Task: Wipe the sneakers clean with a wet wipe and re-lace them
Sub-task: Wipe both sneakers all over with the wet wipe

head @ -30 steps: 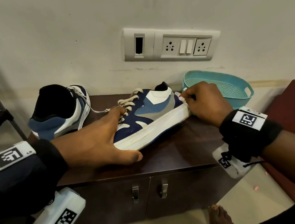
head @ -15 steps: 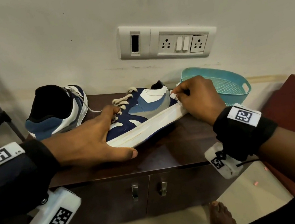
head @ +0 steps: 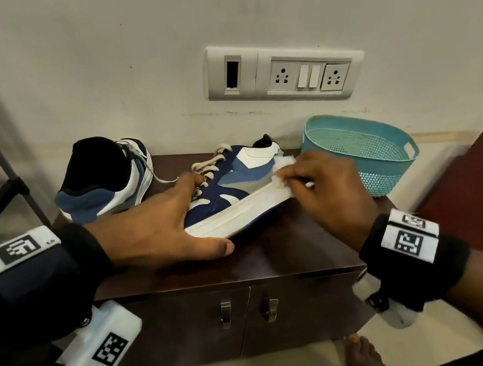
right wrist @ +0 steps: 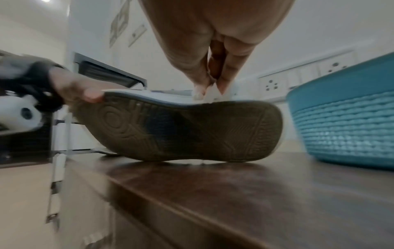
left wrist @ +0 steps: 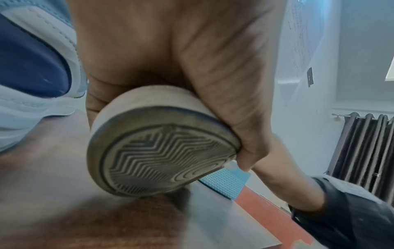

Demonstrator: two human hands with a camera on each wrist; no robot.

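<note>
A: How far along is the job judged to be?

B: Wiping is under way. The navy, blue and white laced sneaker [head: 235,190] is tilted onto its edge on the dark brown wooden table [head: 277,253], so its tread is turned toward the person. The white sidewall near the heel is being rubbed with a crumpled white wet wipe [head: 284,172]. The second blue and white sneaker [head: 106,186] is stood just behind, near the wall; whether it has been cleaned cannot be told. Laces are seen threaded on both, so re-lacing is judged not yet begun.

A: And the grip on each side?

B: The toe end is clasped by the left hand [head: 158,228], thumb under the sole edge, fingers laid over the laces. The wipe is pinched by the right hand [head: 327,190], fingers curled closely; in the blurred wrist view the wipe seems pressed to the sole rim. A teal perforated plastic basket [head: 389,158] is set beside the heel.
</note>
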